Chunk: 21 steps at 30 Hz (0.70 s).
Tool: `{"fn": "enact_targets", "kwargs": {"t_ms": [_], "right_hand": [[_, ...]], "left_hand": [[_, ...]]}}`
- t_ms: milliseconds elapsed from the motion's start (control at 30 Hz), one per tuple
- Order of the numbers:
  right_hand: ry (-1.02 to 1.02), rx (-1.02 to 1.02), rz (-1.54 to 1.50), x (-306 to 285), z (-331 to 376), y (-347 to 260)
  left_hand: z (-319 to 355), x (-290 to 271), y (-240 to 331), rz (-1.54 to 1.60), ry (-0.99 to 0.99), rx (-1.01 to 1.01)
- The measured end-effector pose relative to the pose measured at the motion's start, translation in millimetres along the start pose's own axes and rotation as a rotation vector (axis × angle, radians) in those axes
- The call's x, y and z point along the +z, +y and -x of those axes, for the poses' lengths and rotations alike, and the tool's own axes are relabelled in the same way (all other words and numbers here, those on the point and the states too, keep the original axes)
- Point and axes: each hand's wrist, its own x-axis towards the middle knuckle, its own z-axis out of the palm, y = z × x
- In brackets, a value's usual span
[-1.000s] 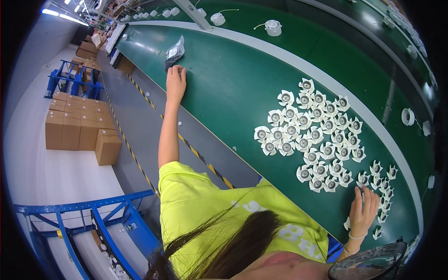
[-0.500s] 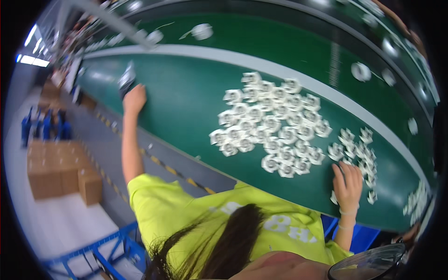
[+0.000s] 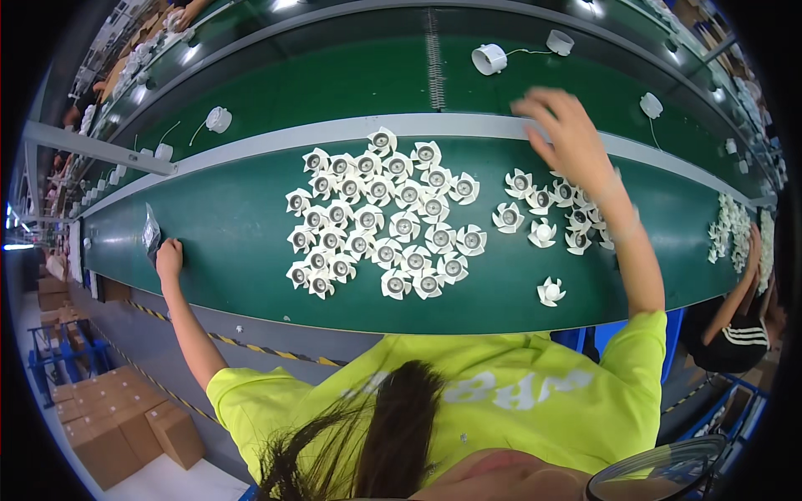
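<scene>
Green conveyor belt point(image 3: 251, 250) carries white fan impellers point(image 3: 384, 217) in a central cluster; my left hand point(image 3: 169, 257) rests on a clear bag point(image 3: 151, 232) far left, my right hand point(image 3: 568, 138) hovers spread and empty above the smaller right group point(image 3: 543, 213), risking scattering them.

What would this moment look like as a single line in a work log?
left hand: on clear bag at belt edge | right hand: open, raised over small fan-wheel cluster | large fan-wheel pile: mid green belt
</scene>
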Motion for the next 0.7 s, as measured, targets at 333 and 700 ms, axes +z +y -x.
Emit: {"fn": "enact_targets", "kwargs": {"t_ms": [333, 700], "right_hand": [[-0.268, 0.548, -0.004, 143, -113, 60], [-0.264, 0.214, -0.770, 31, -59, -38]], "left_hand": [[6, -6, 27, 0.037, -0.028, -0.173], [6, 7, 9, 0.127, -0.029, -0.139]]}}
